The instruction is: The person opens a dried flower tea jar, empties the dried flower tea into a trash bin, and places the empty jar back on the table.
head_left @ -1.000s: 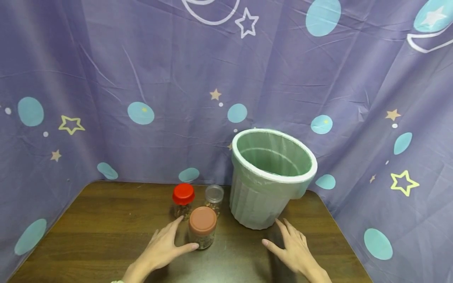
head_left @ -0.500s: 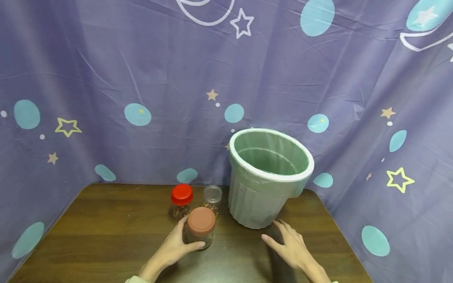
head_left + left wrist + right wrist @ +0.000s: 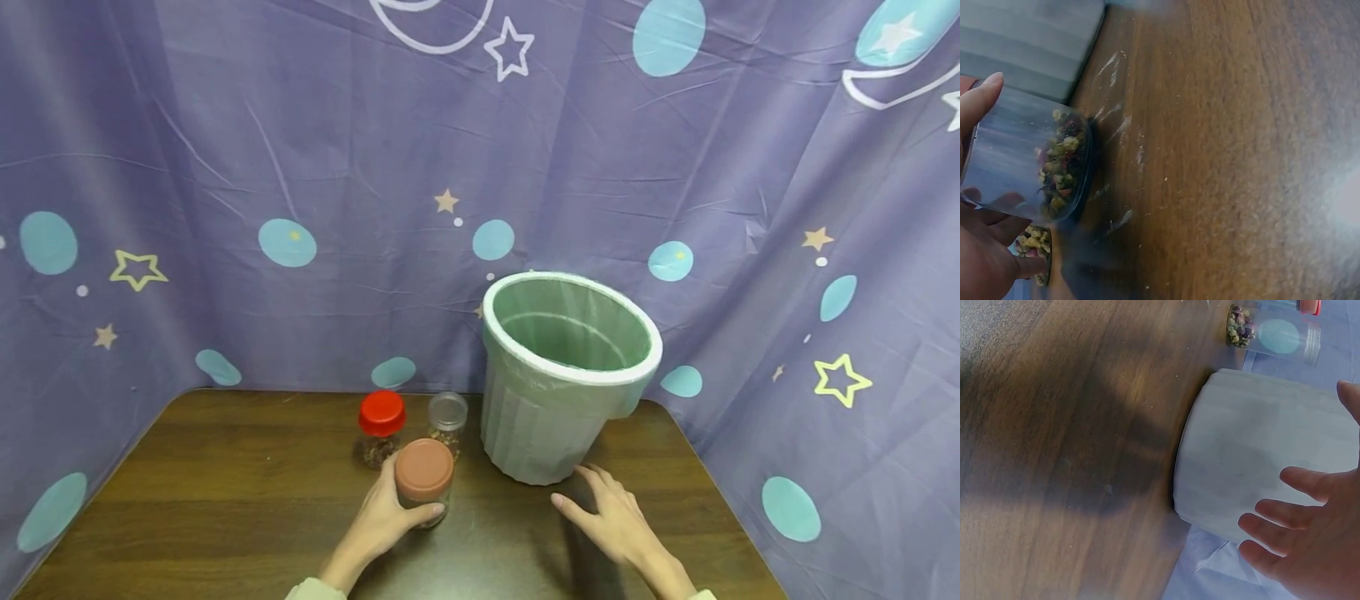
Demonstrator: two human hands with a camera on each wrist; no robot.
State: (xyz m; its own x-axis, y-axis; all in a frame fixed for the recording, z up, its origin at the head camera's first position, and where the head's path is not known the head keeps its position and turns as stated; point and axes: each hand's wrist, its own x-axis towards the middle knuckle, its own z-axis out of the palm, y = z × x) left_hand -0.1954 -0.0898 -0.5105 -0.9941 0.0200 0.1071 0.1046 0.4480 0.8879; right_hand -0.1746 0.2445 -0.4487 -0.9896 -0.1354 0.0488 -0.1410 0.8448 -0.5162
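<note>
At the middle of the bench [image 3: 225, 508], the left grip [image 3: 386, 512] grasps the brown-lidded jar [image 3: 425, 479] from its 8 o'clock side, thumb across the near wall and fingers behind; the jar looks upright, though whether its base touches the wood I cannot tell; its dried pieces [image 3: 1063, 165] lie heaped towards the base in the left wrist view, so a level hold should suit it, since a tilt could send them sliding; the smooth wall probably calls for firm, even pressure from thumb and fingers, lower on the body rather than up by the lid, which might twist under a sideways squeeze; at 11 o'clock from the jar, near the fingertips, stands the red-lidded jar [image 3: 382, 422], so the knuckles would do best to swing clear of it; at 1 o'clock, just behind, is the clear-lidded jar [image 3: 447, 414]; drawing the held jar towards 6 o'clock would seem the safest way to part it from both; at 2 o'clock rises the pale green bin [image 3: 534, 437], mouth upward; between 3 and 4 o'clock the right grip [image 3: 611, 521] is released, fingers spread and holding nothing, near the bin's base; beyond, at 12 o'clock, hangs the purple curtain [image 3: 337, 325].
</note>
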